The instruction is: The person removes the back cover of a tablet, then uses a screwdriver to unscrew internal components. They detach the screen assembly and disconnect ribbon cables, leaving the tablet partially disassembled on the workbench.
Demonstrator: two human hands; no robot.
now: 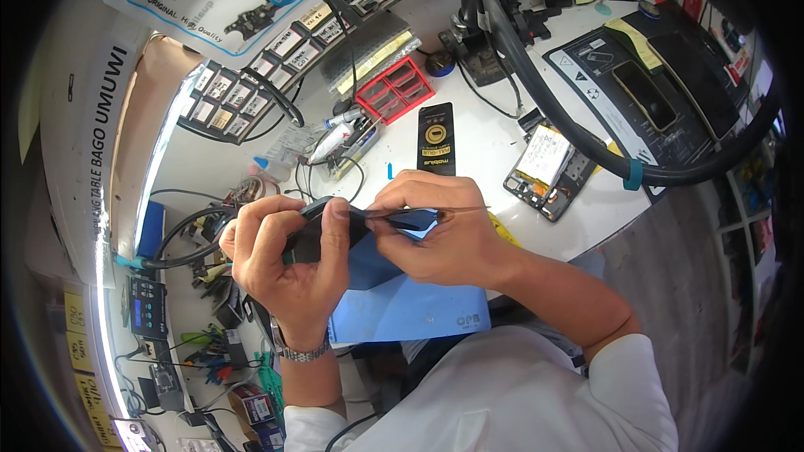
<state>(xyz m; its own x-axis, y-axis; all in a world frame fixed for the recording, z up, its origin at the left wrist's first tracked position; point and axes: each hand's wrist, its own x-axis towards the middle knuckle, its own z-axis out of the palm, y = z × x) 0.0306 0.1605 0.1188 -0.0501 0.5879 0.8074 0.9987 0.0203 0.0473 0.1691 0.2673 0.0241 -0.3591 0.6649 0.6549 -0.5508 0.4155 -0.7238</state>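
My left hand (285,259) is wrapped round a dark, flat phone-like device (306,238), tilted up over a blue mat (410,314), with my thumb at its upper part. My right hand (431,234) is beside it at the right, fingers closed on a thin dark tool (461,209) whose near end meets the device's edge by my fingertips. The exact shape of that tool and the contact point are partly hidden by my fingers. An opened phone with its battery exposed (544,172) lies to the right, and a black package (435,138) lies behind my right hand.
A thick black cable arm (578,134) arches over the right side. A red drawer organizer (394,88), small-parts bins (293,50) and a black work pad with phones (611,92) stand at the back. Tools and cables (218,351) crowd the left.
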